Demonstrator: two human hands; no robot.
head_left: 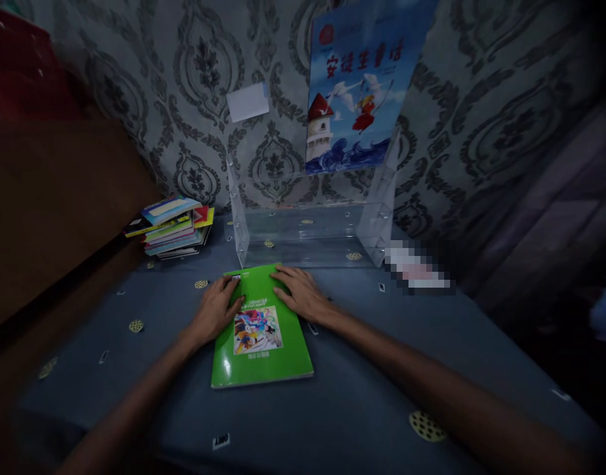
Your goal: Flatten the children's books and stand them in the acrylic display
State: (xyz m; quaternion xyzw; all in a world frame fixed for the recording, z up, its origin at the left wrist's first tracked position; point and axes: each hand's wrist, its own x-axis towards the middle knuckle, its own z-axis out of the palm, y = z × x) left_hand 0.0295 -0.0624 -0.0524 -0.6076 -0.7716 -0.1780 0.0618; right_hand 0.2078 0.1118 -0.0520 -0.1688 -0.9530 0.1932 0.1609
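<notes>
A green paperback book (290,349) with a colourful picture on its cover lies flat on the table, its printing upside down to me. My left hand (216,309) rests at the book's upper left edge, the thumb on the cover and the fingers reaching toward the top corner. On the opposite edge, my right hand (303,295) lies with its fingers stretched over the cover. Both hands touch the book without closing around it. Just beyond the book's far edge stands a clear acrylic rack (303,224).
A blue picture book (352,99) stands upright above the rack's right side. Left of the rack is a stack of books (177,227). A white paper (248,102) is on the patterned wall. A blurred-out item (416,267) lies right of the rack. A dark patterned cloth (164,369) covers the table.
</notes>
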